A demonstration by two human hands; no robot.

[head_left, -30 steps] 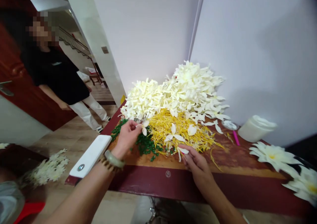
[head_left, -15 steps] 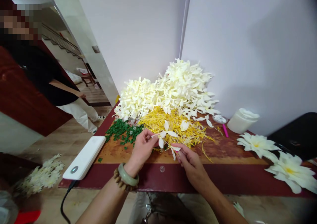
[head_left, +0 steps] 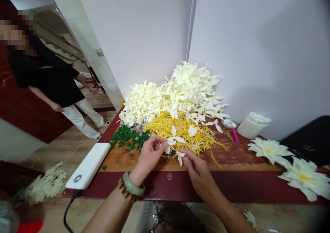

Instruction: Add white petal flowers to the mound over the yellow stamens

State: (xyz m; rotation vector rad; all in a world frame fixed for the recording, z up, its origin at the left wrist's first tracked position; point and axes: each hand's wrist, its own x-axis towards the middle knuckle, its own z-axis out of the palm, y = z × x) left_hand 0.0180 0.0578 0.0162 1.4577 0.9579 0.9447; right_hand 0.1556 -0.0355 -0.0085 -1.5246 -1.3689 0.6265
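My left hand, with a jade bangle and a beaded bracelet at the wrist, is closed in a pinch. A thin pale strand runs from its fingertips toward my right hand. Closed on a small white artificial flower petal piece, my right hand has thumb and forefinger together. Just beyond my fingertips, a loose white petal piece lies on a pile of yellow stamens. Green flower bases lie left of that pile. Behind rises a heap of white petals.
A white power bank with a black cable lies at the table's left. Two finished flowers, a white jar, a small dish and a pink stick are at right. A person stands beyond the left side.
My hands stay close together with slight finger movement; the strand between them now shows clearly. The person at left has turned toward the table and shifted their arms.
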